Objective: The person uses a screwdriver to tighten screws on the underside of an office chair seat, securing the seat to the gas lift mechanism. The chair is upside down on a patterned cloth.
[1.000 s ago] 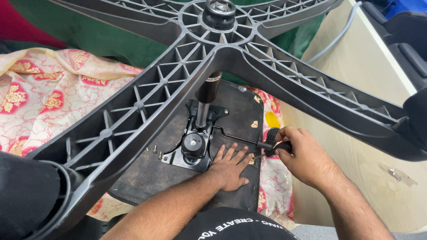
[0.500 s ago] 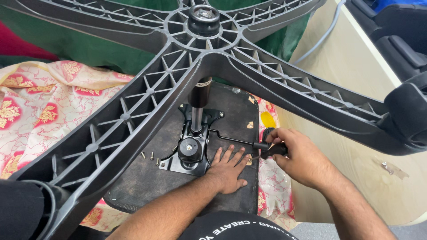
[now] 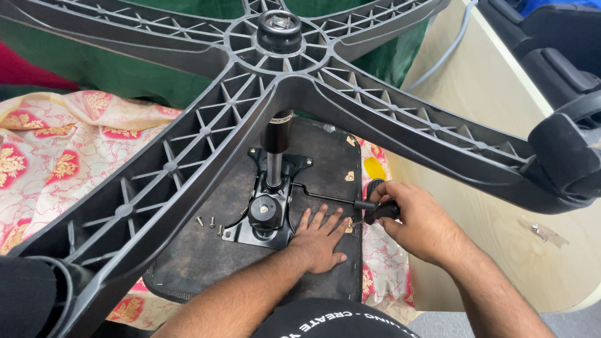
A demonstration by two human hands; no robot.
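Upturned office chair fills frame; black star base spreads across top, gas cylinder at centre. Left hand open, flat, palm down on seat underside, fingertips just beside metal tilt mechanism. Right hand closed around black lever handle, right of centre, its thin rod running to mechanism. Loose screws on underside, left of mechanism. Floral cloth at left.

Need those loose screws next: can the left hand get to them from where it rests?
Probably yes. The left hand lies flat on the seat underside, and the loose screws sit beyond the metal tilt mechanism, under a chair base leg, with open space beneath.
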